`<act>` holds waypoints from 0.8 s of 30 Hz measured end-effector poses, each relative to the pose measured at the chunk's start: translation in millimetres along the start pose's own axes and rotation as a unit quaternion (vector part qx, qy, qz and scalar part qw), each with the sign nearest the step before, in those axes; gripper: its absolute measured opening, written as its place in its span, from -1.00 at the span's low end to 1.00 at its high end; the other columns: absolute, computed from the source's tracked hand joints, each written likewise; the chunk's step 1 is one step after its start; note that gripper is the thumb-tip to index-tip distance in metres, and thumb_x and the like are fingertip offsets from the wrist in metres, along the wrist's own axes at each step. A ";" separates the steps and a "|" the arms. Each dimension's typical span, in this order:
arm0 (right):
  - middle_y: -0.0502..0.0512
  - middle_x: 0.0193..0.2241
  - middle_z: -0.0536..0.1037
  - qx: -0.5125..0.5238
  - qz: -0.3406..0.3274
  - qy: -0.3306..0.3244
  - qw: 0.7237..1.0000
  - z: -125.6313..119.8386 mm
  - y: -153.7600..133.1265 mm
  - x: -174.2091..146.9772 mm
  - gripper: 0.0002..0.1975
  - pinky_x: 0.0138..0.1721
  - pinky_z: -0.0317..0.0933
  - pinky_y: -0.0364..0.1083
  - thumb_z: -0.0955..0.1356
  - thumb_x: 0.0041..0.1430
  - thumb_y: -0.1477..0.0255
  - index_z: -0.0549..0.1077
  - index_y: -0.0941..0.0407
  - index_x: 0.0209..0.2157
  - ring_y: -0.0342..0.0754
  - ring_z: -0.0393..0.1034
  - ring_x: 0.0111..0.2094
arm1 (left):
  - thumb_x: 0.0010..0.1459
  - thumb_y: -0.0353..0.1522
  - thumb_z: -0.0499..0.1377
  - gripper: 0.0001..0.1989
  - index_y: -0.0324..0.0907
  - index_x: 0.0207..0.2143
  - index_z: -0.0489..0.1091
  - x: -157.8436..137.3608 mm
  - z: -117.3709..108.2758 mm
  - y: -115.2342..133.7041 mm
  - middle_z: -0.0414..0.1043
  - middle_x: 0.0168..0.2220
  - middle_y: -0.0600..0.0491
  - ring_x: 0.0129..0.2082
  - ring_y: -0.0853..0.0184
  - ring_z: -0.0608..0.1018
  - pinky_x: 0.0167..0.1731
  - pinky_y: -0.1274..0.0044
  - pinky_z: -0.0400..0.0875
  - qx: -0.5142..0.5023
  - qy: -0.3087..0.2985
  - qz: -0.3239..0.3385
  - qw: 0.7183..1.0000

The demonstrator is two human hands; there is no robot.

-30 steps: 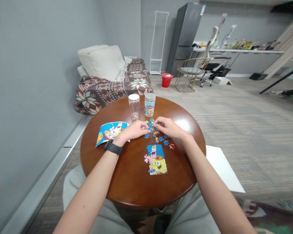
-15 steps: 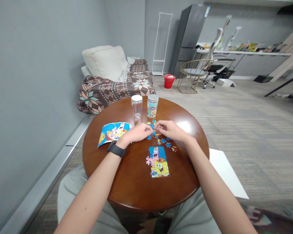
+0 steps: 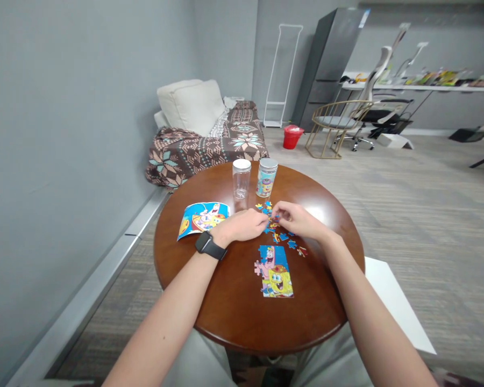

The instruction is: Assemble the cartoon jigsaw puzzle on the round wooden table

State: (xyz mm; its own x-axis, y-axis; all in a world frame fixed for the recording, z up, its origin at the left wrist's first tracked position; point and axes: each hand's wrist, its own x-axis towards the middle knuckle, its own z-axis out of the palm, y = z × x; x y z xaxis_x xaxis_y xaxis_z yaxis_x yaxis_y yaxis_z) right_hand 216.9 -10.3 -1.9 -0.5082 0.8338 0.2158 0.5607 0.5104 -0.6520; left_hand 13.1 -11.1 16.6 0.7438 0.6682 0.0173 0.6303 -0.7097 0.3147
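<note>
My left hand (image 3: 248, 224), with a dark watch (image 3: 210, 245) on its wrist, lies palm down at the left side of a loose heap of jigsaw pieces (image 3: 283, 236). Its fingers are closed together, the tips bent over the pieces. Across the heap my right hand (image 3: 295, 217) is curled, thumb and fingers drawn together over the pieces. What either hand pinches is too small to make out. Nearer to me lies a joined part of the jigsaw (image 3: 277, 273) with a yellow and a pink cartoon figure. Left of the hands rests a curled picture sheet (image 3: 201, 217) with the same figures.
Behind the heap stand a clear jar (image 3: 241, 181) with a white lid and a printed can (image 3: 266, 180). All this is on a round brown table (image 3: 242, 328). Beyond it are a covered sofa (image 3: 210, 146), a red bin (image 3: 292, 138) and a gold-framed chair (image 3: 334, 123).
The whole view has swung left, so everything sits further right in the picture. My left hand has turned more palm down. Both hands remain at the heap.
</note>
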 end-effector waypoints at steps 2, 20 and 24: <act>0.00 -0.46 0.44 -0.008 -0.007 0.015 1.000 0.0 2.6 0.9 -0.82 -0.37 0.19 -0.15 0.24 0.02 0.60 0.43 0.14 -0.37 -0.15 0.29 -0.46 | 0.25 -0.37 -0.09 -0.68 -0.18 -0.43 0.41 -1.5 0.2 -0.6 0.50 -0.39 -0.02 -0.43 0.30 0.47 -0.44 0.50 0.19 0.019 -0.001 0.012 1.000; 0.06 -0.35 0.49 -0.004 -0.017 0.060 0.998 1.4 9.1 2.6 -0.76 -0.31 0.25 -0.10 0.26 0.04 0.59 0.43 0.14 -0.23 -0.11 0.35 -0.40 | 0.23 -0.32 0.02 -0.78 -0.15 -0.24 0.45 -2.0 0.3 -0.1 0.52 -0.34 -0.01 -0.33 0.26 0.55 -0.42 0.52 0.26 0.063 0.002 0.007 0.998; 0.04 -0.40 0.47 -0.011 -0.015 0.049 0.999 0.2 6.4 2.8 -0.83 -0.33 0.24 -0.11 0.25 0.02 0.60 0.41 0.13 -0.34 -0.12 0.34 -0.41 | 0.23 -0.33 0.03 -0.81 -0.15 -0.25 0.43 -2.0 -0.2 -1.0 0.51 -0.33 -0.01 -0.32 0.26 0.55 -0.38 0.52 0.29 0.059 0.000 0.016 0.998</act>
State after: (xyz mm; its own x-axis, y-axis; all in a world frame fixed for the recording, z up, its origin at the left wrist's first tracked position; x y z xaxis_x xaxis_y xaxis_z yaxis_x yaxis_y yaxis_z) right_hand 219.0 -4.7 -5.7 -0.4596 0.8341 0.3050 0.5604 0.5388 -0.6290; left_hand 11.0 -11.7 16.4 0.7637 0.6451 0.0247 0.6284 -0.7516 0.2006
